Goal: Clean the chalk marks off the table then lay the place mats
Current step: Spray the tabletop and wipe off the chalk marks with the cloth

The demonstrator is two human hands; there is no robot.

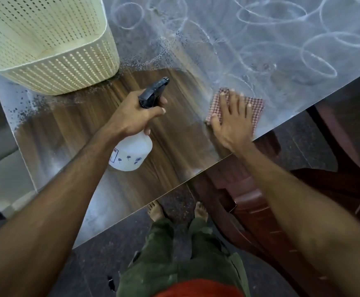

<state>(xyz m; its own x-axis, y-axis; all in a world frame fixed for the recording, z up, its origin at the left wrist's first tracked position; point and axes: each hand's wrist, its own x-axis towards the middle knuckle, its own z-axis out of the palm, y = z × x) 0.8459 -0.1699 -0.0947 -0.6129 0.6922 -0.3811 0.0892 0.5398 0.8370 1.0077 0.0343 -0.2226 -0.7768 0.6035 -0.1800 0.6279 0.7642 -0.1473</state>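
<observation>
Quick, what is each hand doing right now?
Left hand: closed, gripping the spray bottle.
Right hand: open, fingers pressing flat on the checked cloth.

Spray bottle (130,154), centre-left of the frame: a small black-outlined box is printed on its white body, near the lower left of the bottle. Inside the box, one letter that looks like "R" is made out at its upper right; the rest is hidden by the forearm. Beside the box, four small dark pictograms are printed in a row; their meaning cannot be read. No other text is legible anywhere.
</observation>
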